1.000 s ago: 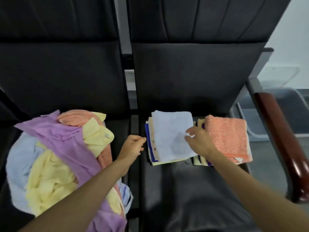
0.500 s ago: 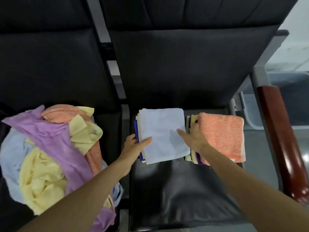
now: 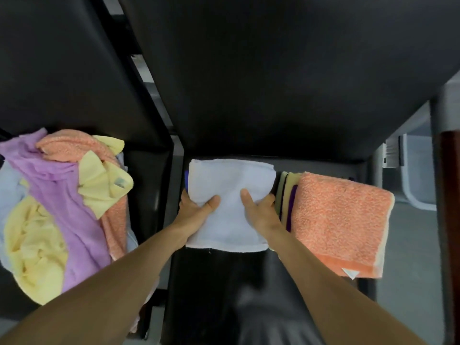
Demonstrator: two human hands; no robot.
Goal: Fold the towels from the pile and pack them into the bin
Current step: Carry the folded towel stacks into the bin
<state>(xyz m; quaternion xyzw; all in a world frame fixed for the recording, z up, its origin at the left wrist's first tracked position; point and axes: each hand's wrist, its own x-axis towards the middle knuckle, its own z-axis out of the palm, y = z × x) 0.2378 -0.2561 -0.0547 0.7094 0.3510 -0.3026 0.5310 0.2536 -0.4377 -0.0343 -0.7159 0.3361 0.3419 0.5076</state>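
Thumbs on top, the left hand (image 3: 196,211) and right hand (image 3: 261,212) each clamp one side of the folded white towel (image 3: 231,185), likely to lift its stack intact.

left seat (image 3: 148,192): loose towel pile (image 3: 62,207) | right seat (image 3: 199,282): white-topped folded stack (image 3: 229,178), orange-topped stack (image 3: 341,220) just beside it

Head-worn wide-angle view, close above a black seat (image 3: 199,282), facing forward and steeply down; the backrest (image 3: 273,83) fills the far side.
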